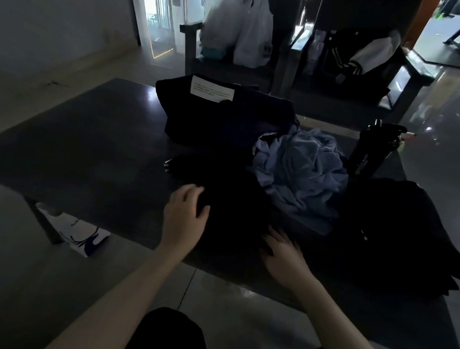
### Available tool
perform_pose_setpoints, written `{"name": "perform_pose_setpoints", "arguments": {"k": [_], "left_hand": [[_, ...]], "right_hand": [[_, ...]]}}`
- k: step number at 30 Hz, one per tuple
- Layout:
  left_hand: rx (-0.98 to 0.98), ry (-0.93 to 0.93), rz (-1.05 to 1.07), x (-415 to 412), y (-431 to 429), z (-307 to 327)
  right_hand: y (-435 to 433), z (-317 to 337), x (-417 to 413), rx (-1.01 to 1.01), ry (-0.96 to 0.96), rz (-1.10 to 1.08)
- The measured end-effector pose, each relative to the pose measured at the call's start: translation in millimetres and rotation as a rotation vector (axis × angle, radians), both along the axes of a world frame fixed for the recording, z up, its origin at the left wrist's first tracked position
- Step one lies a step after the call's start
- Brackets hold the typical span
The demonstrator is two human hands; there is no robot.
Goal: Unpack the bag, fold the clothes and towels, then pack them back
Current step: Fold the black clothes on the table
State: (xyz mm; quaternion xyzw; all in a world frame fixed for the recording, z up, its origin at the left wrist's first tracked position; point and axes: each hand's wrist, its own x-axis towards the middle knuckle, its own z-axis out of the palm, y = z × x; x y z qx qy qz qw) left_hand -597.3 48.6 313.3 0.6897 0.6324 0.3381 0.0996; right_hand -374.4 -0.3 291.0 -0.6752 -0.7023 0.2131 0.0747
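A black garment (235, 192) lies spread on the dark table (84, 148) in front of me. My left hand (186, 215) rests flat on its left part, fingers relaxed. My right hand (283, 251) lies on its near edge with fingers spread. Behind it sits a crumpled light-blue cloth (300, 166). A dark bag (202, 111) with a white label stands at the table's far side. Another pile of black clothing (404, 228) lies to the right.
A black bottle (369, 149) stands at the table's far right. Two chairs stand behind the table: one holds white plastic bags (243, 25), the other a dark jacket (354, 58). A white printed bag (76, 231) sits on the floor under the table.
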Motion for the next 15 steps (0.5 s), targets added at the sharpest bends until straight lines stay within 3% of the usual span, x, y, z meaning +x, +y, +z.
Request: {"name": "perform_pose_setpoints", "arguments": {"k": [2, 5, 7, 11, 15], "left_hand": [[-0.267, -0.062, 0.160, -7, 12, 5], [-0.551, -0.093, 0.153, -11, 23, 12], [-0.548, -0.109, 0.079, -9, 26, 16], [-0.543, -0.561, -0.123, 0, 17, 30], [-0.672, -0.896, -0.291, 7, 4, 55]], "right_hand": [[-3, 6, -1, 0.018, 0.156, -0.083], [-7, 16, -11, 0.098, 0.392, -0.175], [-5, 23, -20, 0.145, 0.477, -0.162], [1, 32, -32, 0.134, 0.614, -0.115], [1, 39, -35, 0.057, 0.624, -0.104]]}}
